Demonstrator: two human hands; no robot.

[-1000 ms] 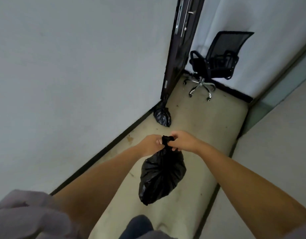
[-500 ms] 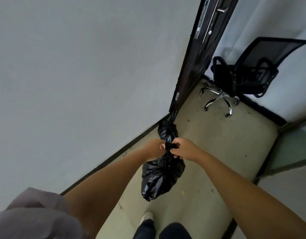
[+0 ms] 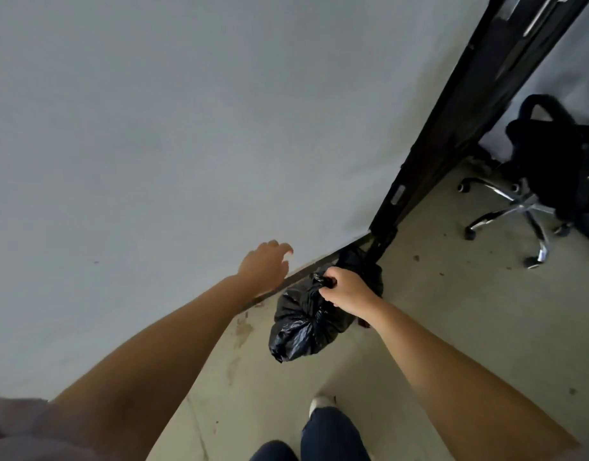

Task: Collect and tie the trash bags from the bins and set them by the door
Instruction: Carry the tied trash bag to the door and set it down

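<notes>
a: what has changed in the last second?

b: the left hand [image 3: 264, 266] has let go of the knot. a moment ago both hands pinched the top of the trash bag [image 3: 306, 322]; now the left hand floats free in front of the grey wall [image 3: 186, 128], fingers loosely spread, gripping nothing. the right hand [image 3: 344, 289] alone carries the bag, fist clenched around its gathered neck.

a: and what does that say about the job?

b: the tying looks finished, judging by the release. the person has also walked closer to the door [image 3: 479, 104], so what remains for this bag appears to be setting it down.

a: where is the bag?

b: it hangs from the right fist above the floor [image 3: 452, 311], close to the wall's dark skirting and just short of the door's bottom corner. a second bag [image 3: 369, 264] sits on the floor at that corner, mostly hidden behind the hand.

a: how does the carried bag look?

b: black, glossy, crumpled, rounded and only part full, bunched tight at the top. whether the knot is secure cannot be told. an office chair [image 3: 545, 181] stands beyond the door.
</notes>
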